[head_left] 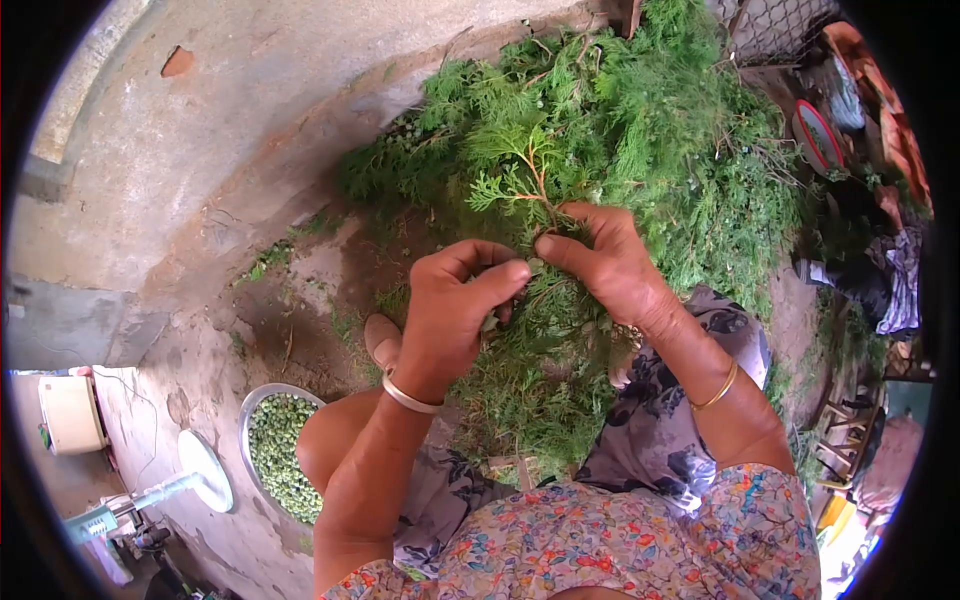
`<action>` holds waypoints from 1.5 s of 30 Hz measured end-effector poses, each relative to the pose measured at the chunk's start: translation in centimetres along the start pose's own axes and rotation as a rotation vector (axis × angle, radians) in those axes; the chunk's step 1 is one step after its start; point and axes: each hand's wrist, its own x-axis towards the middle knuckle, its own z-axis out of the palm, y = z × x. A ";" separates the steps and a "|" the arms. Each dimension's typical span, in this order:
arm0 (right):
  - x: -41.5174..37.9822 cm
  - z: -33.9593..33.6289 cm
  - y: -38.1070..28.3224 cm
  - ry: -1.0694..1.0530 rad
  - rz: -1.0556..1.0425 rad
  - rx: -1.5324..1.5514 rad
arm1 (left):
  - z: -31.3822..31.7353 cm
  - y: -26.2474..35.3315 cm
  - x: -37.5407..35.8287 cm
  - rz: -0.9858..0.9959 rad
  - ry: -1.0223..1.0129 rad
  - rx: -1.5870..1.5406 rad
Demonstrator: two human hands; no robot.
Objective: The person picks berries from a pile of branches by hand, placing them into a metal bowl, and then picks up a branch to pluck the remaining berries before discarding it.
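Centrally, I saw the wearer's bare right hand [615, 265] pinching a flat, feathery green sprig with an orange-brown stem [540, 172], its leafy tip pointing to the far side. The bare left hand [450, 295], below a white bangle [410, 401], was curled just beside it; I couldn't tell whether it gripped anything. A large heap of leafy green branches [690, 150] lay far and right. Near left sat a round, pale-rimmed bowl [246, 430] of small green pieces [275, 450].
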 end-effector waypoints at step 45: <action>-11.2 1.8 3.5 0.046 0.047 0.285 | -27.8 -6.0 -38.5 0.021 1.274 -0.320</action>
